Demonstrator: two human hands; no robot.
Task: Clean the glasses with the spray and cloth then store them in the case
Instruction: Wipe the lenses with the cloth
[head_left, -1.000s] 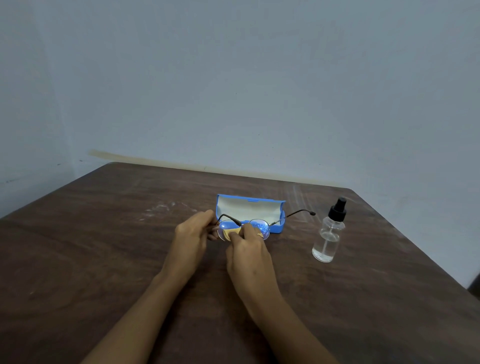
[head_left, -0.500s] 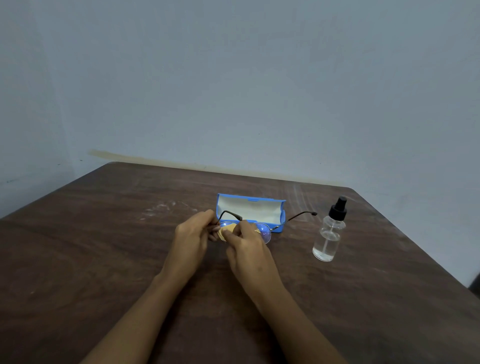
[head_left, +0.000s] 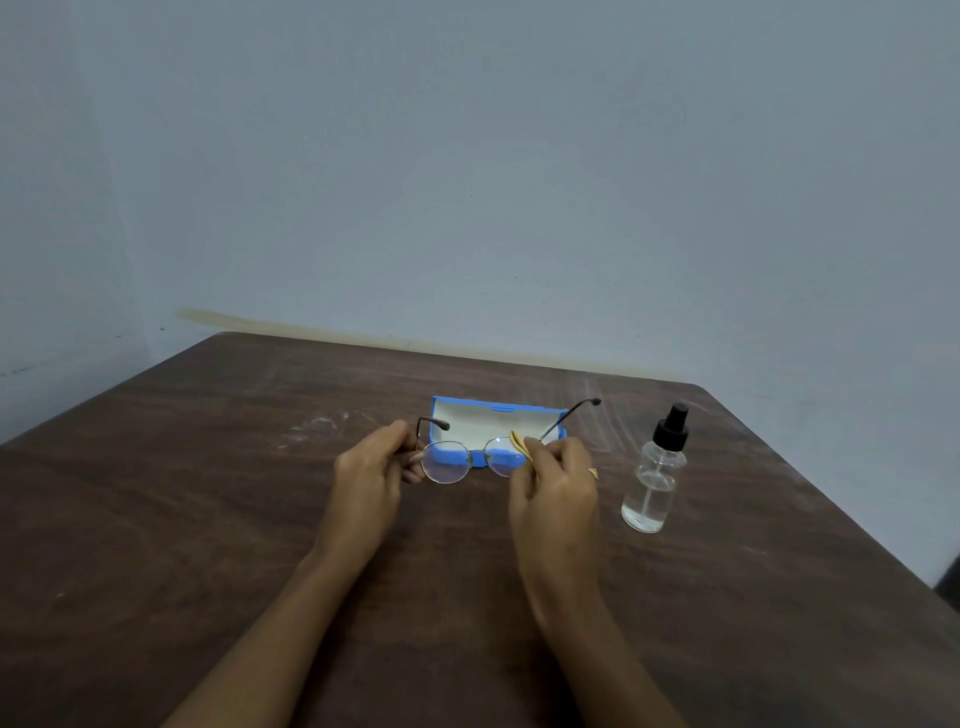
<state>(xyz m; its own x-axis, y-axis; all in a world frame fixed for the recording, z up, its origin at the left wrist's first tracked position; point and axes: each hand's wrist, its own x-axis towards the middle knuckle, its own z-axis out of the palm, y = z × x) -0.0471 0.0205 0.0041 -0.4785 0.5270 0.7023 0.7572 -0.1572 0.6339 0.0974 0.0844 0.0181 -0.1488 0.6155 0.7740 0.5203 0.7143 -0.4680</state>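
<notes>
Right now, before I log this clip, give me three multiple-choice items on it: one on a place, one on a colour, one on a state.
1. Where does the bottle stand?
A) far left
B) dead centre
C) right of the right hand

2. What colour is the outside of the case?
A) blue
B) red
C) black

3. How is the case?
A) shut
B) open
C) upside down

Answers:
1 C: the bottle stands upright just past the right hand.
2 A: the rim and front wall of the case are bright blue.
3 B: its lid is raised and the pale inside shows.
</notes>
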